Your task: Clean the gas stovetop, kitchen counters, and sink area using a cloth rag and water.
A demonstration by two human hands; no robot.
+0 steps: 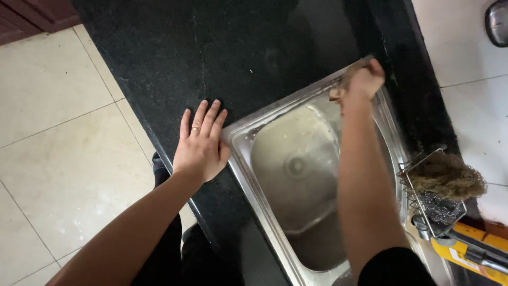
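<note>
My right hand [365, 79] is closed around a brownish scrubbing pad [338, 91] and presses it against the far rim of a stainless steel sink [248, 132]. The hand is blurred. My left hand [200, 144] lies flat, fingers together and stretched out, on the black stone counter [211, 58] just left of the sink's corner. It wears a ring and holds nothing. The sink basin looks wet, with a round drain [295, 166] in the middle.
A wire rack [431, 209] hangs at the sink's right edge and carries a brown fibrous scrubber [448, 177]. A yellow and black object [471, 254] lies at the lower right. Pale floor tiles [63, 137] run along the left. White wall tiles are at the right.
</note>
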